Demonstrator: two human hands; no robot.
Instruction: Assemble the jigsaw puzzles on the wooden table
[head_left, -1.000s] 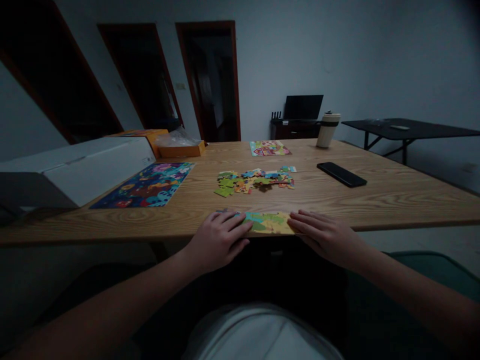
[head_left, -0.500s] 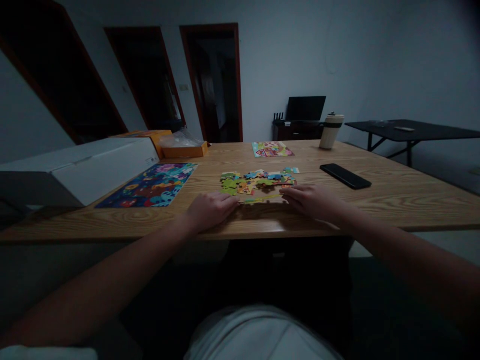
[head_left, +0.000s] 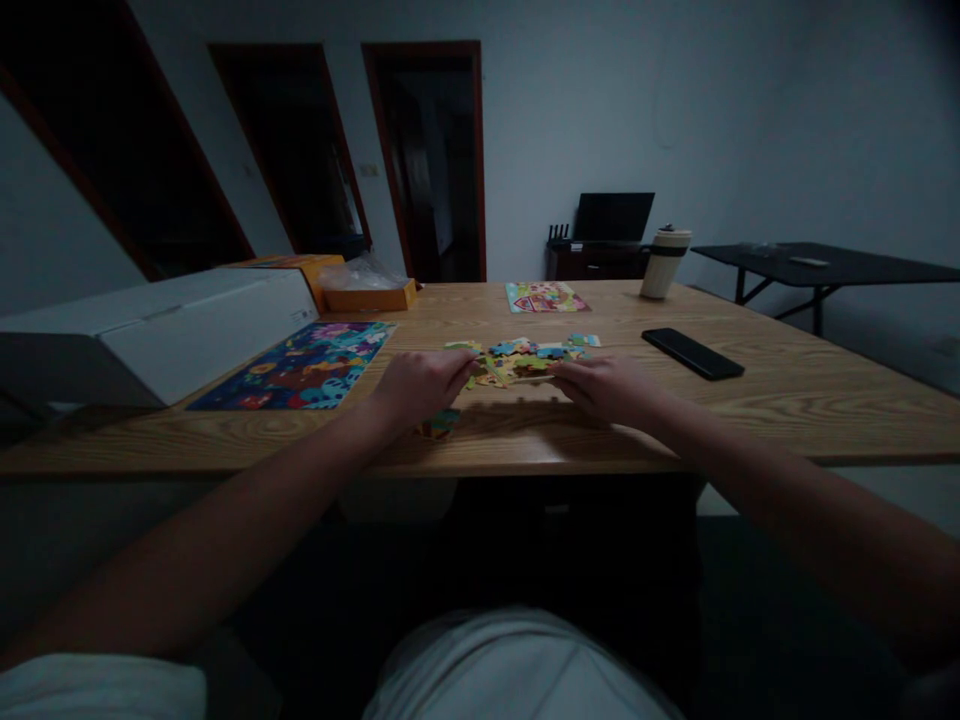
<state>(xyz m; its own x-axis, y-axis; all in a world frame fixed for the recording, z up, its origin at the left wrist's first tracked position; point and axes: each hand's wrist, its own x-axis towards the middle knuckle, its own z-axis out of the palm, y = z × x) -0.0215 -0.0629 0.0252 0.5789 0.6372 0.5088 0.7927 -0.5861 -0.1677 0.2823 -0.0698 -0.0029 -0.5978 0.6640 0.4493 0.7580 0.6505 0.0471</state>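
Both hands grip the joined puzzle slab point(head_left: 517, 375), left hand point(head_left: 420, 385) and right hand point(head_left: 607, 385) pinching its ends; long axis runs left-right, lifted edge-on just above the wooden table point(head_left: 750, 400), beside loose pieces point(head_left: 536, 350); dim room, dark doorways behind.

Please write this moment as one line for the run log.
left hand: on joined puzzle section | right hand: on same section | loose pieces: behind | phone: right

Left hand point(head_left: 420, 385) and right hand point(head_left: 604, 385) grip a joined slab of colourful cardboard puzzle pieces point(head_left: 517, 370) above the wooden worktop point(head_left: 787, 400); loose colourful pieces point(head_left: 536, 348) lie just behind.
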